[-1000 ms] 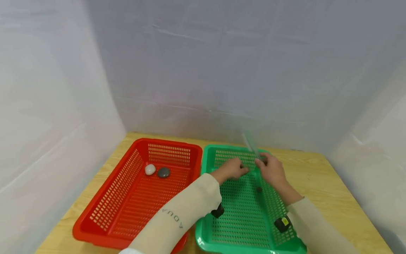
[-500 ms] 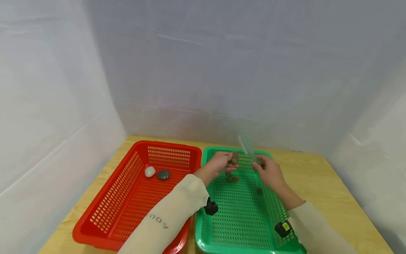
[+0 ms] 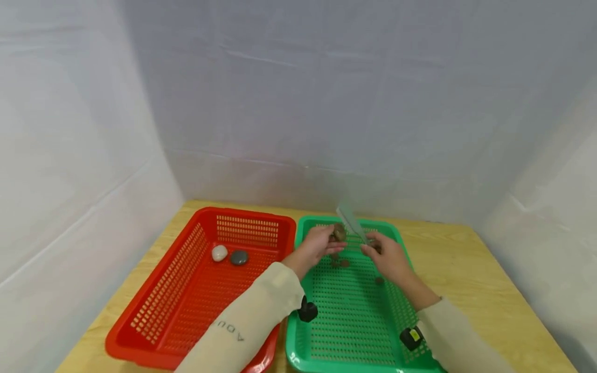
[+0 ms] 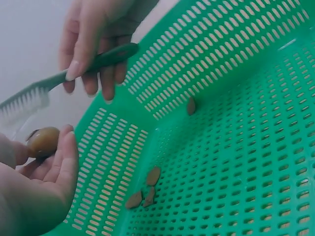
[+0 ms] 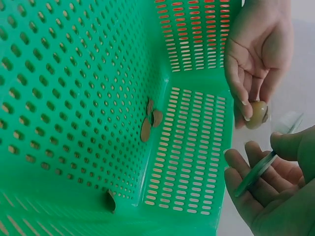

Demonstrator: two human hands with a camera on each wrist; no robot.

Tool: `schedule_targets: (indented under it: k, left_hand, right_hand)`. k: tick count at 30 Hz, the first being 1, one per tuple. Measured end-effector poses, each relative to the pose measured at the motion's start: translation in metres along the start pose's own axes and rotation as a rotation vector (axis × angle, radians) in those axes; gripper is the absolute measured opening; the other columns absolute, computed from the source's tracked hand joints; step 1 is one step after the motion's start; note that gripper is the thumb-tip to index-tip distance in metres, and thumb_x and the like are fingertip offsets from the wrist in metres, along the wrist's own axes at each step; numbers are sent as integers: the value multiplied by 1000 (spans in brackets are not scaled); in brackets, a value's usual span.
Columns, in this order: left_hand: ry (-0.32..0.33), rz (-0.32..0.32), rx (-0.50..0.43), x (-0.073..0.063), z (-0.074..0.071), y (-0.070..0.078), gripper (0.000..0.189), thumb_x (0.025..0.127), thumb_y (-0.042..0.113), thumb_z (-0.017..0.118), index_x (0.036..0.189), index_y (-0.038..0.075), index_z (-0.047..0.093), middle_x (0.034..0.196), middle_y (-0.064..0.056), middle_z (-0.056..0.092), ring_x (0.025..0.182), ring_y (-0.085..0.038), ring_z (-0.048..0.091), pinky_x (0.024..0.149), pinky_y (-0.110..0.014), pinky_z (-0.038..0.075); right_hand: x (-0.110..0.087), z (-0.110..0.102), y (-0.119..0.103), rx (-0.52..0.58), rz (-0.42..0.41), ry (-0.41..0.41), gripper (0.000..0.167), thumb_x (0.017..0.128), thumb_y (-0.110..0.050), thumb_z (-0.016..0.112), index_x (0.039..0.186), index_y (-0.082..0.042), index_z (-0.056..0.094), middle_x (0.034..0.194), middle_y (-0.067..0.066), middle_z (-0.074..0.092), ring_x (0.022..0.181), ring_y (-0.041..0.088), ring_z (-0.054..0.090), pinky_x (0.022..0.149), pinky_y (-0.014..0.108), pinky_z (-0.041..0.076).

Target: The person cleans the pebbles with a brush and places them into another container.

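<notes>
My left hand (image 3: 317,247) pinches a smooth yellowish-brown stone (image 4: 44,141) between thumb and fingers, over the far part of the green basket (image 3: 302,336). A dark brown patch clings to part of the stone. My right hand (image 3: 389,259) grips a green-handled brush (image 4: 58,80) with pale bristles, its head pointing up and left. In the left wrist view the bristles sit just above the stone, with a small gap between. Several brown flakes (image 4: 153,175) lie on the basket floor near the far end, and one separate flake (image 4: 191,105) rests by the right side wall.
A red basket (image 3: 154,290) stands immediately left of the green one. In it lie a white stone (image 3: 219,253) and a dark grey stone (image 3: 239,257). Both baskets sit on a wooden table (image 3: 471,295), with pale sheeting (image 3: 308,103) hanging behind and at the sides.
My left hand has lifted and turned, bringing the stone into view. The brush has moved left and down, closer to the stone. Flakes at the basket's far end now show.
</notes>
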State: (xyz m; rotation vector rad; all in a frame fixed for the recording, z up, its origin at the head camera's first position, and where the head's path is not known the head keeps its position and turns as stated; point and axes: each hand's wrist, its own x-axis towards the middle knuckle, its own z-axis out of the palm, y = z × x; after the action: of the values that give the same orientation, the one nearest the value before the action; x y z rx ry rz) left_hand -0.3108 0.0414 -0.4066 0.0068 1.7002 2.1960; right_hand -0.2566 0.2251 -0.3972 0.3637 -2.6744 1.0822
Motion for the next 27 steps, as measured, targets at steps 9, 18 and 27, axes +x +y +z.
schedule_targets:
  k: [9, 18, 27]
  left_hand:
    - [23, 27, 56, 0, 2, -2, 43, 107, 26, 38, 132, -5, 56, 108, -21, 67, 85, -17, 71, 89, -37, 55]
    - [89, 35, 13, 0, -5, 4, 40, 106, 25, 42, 127, -5, 58, 101, -18, 67, 82, -18, 71, 89, -40, 55]
    - [86, 22, 39, -2, -8, 7, 36, 107, 18, 37, 125, -5, 58, 112, -23, 67, 85, -19, 70, 87, -39, 56]
  right_hand:
    - [3, 2, -1, -5, 7, -52, 37, 96, -13, 62, 129, 4, 56, 94, 14, 71, 84, 28, 68, 70, 40, 56]
    - [1, 6, 0, -46, -47, -65, 30, 94, -12, 65, 121, 2, 62, 86, 10, 71, 68, 15, 61, 55, 30, 47]
    - [-4, 12, -3, -83, -61, -53, 37, 93, -16, 67, 125, 1, 61, 84, 6, 70, 66, 12, 58, 56, 30, 46]
